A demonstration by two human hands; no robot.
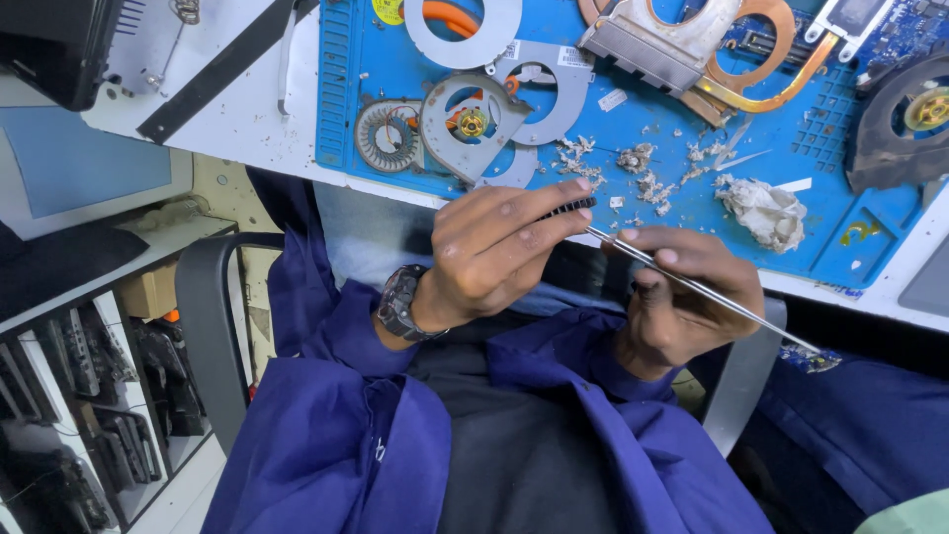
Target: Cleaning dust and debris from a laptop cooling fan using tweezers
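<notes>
My left hand [499, 252], with a dark wristwatch [400, 302] on the wrist, pinches a small black finned piece [571, 207] between fingertips and thumb. My right hand [682, 297] grips long silver tweezers [692, 287]. Their tip points at the black piece; the handle runs down to the right. Both hands hover over my lap in blue sleeves, just in front of the bench edge.
A blue work mat [840, 218] lies on the white bench. It carries fan housings [465, 124], a copper heatsink with pipes [682, 44], a black fan [905, 119], a crumpled tissue [766, 210] and dust clumps [638, 158]. A chair arm [203, 316] and shelves stand left.
</notes>
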